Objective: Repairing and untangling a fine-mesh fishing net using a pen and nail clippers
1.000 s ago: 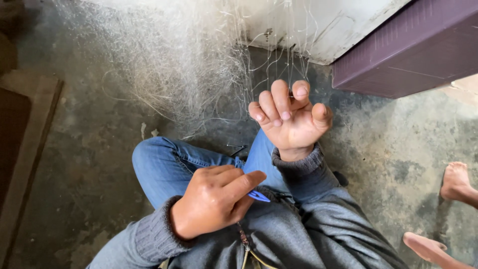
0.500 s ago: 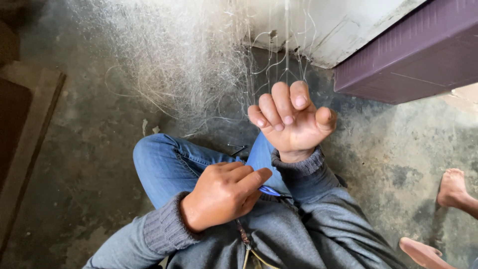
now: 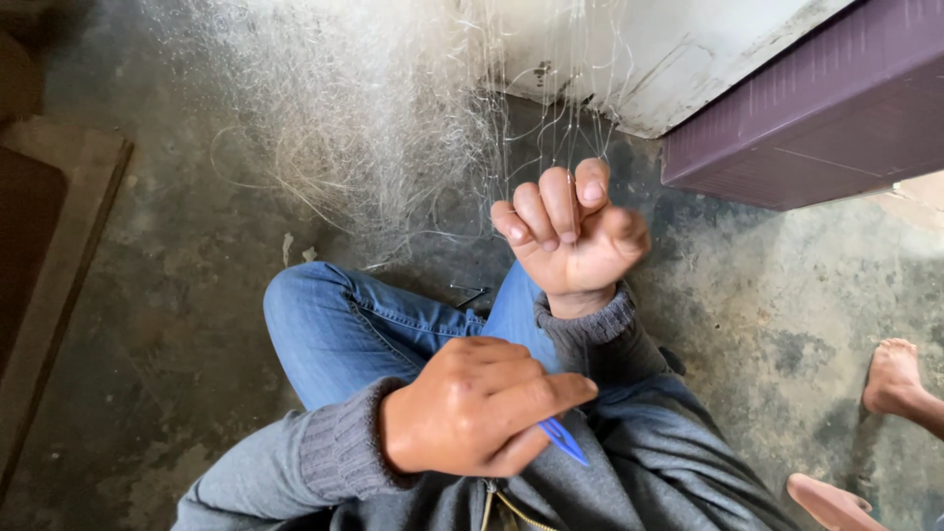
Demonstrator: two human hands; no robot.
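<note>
I sit cross-legged in blue jeans (image 3: 344, 329) and a grey sweater. My left hand (image 3: 472, 408) is closed around a small blue netting needle (image 3: 562, 440), whose tip pokes out below my index finger. My right hand (image 3: 570, 231) is raised in front of me with its fingers curled around thin clear strands of a fishing net (image 3: 364, 118). The net hangs down from above and lies heaped in a pale, tangled pile on the floor ahead. The strands run up from my right fingers and are hard to follow.
The concrete floor (image 3: 777, 324) is stained and grey. A purple box or cabinet (image 3: 816, 108) juts in at the upper right beside a white wall. A brown mat with a wooden edge (image 3: 59, 256) lies at the left. Another person's bare feet (image 3: 890, 379) rest at the right.
My right hand has closed from loosely spread fingers into a tighter fist on the net strands. My left hand has shifted slightly right, still holding the blue needle.
</note>
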